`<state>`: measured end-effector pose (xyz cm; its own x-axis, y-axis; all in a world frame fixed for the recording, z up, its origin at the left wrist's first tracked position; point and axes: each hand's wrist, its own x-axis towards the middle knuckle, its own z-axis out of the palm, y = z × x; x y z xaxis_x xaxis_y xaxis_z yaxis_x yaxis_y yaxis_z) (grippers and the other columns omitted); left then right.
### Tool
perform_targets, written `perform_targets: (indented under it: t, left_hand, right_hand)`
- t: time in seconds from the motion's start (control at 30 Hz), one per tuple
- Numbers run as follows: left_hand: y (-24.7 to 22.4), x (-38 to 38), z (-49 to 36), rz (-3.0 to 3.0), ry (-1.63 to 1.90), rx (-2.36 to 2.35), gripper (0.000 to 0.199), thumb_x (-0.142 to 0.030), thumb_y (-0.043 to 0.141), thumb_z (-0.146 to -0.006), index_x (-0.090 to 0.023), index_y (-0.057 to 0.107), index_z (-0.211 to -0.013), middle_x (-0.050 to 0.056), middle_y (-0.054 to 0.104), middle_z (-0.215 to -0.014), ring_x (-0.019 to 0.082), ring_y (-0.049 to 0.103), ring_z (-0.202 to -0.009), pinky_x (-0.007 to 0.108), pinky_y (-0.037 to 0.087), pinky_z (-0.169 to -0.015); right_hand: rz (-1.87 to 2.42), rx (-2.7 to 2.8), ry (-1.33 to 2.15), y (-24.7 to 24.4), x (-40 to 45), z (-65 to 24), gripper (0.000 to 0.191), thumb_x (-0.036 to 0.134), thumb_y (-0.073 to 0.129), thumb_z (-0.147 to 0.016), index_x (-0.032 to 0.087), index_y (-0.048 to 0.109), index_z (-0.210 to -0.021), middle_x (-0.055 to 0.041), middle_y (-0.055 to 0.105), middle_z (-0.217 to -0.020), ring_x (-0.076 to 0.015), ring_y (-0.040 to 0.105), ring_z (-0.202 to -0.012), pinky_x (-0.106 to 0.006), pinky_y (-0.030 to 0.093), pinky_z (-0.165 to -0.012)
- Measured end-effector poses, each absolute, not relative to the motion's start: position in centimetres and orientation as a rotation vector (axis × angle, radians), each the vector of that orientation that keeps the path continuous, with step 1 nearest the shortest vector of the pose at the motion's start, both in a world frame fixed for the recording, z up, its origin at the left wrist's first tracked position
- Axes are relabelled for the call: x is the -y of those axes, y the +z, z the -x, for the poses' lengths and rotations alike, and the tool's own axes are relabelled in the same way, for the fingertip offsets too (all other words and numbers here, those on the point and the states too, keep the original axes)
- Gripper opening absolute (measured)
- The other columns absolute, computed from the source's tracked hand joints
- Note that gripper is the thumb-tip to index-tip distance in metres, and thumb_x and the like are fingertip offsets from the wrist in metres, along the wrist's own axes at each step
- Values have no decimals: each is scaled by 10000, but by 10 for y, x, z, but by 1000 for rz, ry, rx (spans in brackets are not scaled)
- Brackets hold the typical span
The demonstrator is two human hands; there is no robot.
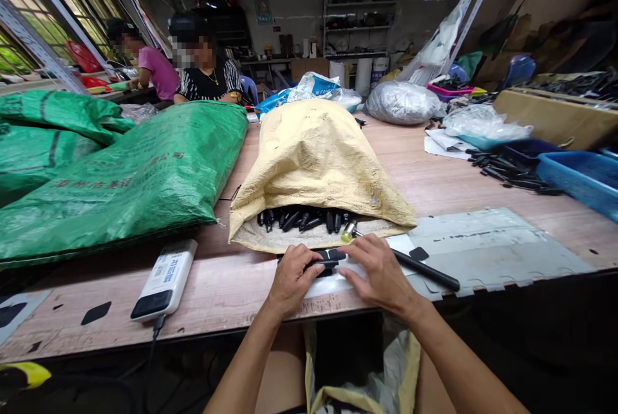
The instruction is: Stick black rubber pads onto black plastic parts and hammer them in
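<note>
My left hand point(295, 277) pinches a small black part point(329, 264) between thumb and fingers at the table's front edge. My right hand point(379, 269) is just right of that part, its bent fingers and thumb apart, with nothing visible between them. Behind both hands lies a cream woven sack point(313, 156), its mouth facing me and several black tube-like pieces point(304, 219) showing inside. A hammer with a yellowish head point(348, 231) and a black handle point(427, 270) lies beside my right hand, partly hidden by it.
Green woven sacks point(145, 169) fill the left side. A white power bank point(165, 282) with a cable lies at the front left. Black parts point(512, 169) and a blue bin point(579, 176) stand at right. An open bag point(408, 369) hangs below the edge. Two people sit beyond.
</note>
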<state>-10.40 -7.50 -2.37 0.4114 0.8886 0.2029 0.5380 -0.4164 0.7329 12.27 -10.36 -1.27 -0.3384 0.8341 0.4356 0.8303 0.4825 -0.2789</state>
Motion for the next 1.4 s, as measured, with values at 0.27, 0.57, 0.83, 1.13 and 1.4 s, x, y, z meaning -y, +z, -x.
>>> perform_targets:
  t: [0.27,0.57,0.83,1.13,1.4]
  left_hand:
    - [-30,73,106,-2142,773,-1183,222,-332,540,-975,-220,732,-974,36,636,-904,208,527,-926,350,390,-873]
    - [-31,73,107,-2148,755,-1171,261,-364,500,-994,-229,723,-998,38,636,-914,214,521,-923,364,390,-871]
    - [-27,71,107,-2136,763,-1199,254,-386,496,-988,-238,702,-992,39,649,-912,229,535,-931,372,417,-857]
    - [-22,145,80,-2196,568,-901,166,-319,552,-945,-261,655,-1062,25,724,-951,188,657,-871,280,486,-794]
    - [-99,179,52,-2027,-207,-1221,361,-247,515,-864,-286,662,-1191,109,727,-1129,318,686,-1074,397,524,-868]
  right_hand:
    - [1253,2354,75,-23,92,-103,223,335,550,-969,191,595,-805,-39,586,-837,-199,453,-882,-355,336,-853]
    - [1271,2320,90,-15,93,-108,256,417,579,-953,201,613,-818,-30,603,-851,-196,467,-905,-354,334,-856]
    - [1837,1941,-225,-15,73,-140,221,394,575,-943,199,650,-1018,-85,601,-995,-238,493,-992,-348,358,-848]
    - [1894,1986,-350,-29,71,-137,180,377,537,-958,209,601,-959,-77,564,-980,-236,460,-967,-346,340,-793]
    - [1868,1970,-313,-28,71,-138,168,371,540,-957,210,587,-954,-81,561,-980,-242,454,-962,-358,353,-789]
